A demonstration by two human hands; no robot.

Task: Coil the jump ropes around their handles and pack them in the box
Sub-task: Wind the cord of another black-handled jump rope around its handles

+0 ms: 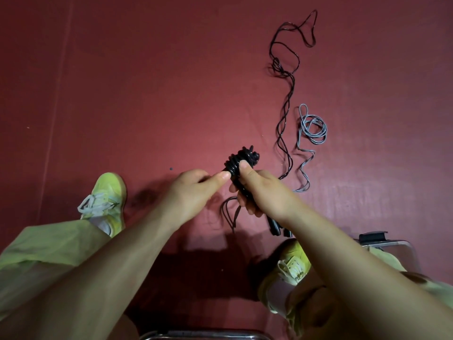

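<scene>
- The right hand (257,190) grips a black jump rope (241,159) already wound in tight coils round its handles; the thumb presses on the coils, and the fingers beneath are mostly hidden.
- The left hand (193,186) pinches at the coil's near edge with thumb and forefinger; exactly what it pinches is hard to make out.
- The handle ends (278,228) stick out below the right wrist, partly covered by the forearm.
- Loose rope loops (229,212) hang under the hands.
- On the red floor (147,94), a dark rope (285,94) and a grey rope (311,128) lie uncoiled, just beside each other.
- A clear box (392,244) at lower right is mostly hidden behind the right arm.
</scene>
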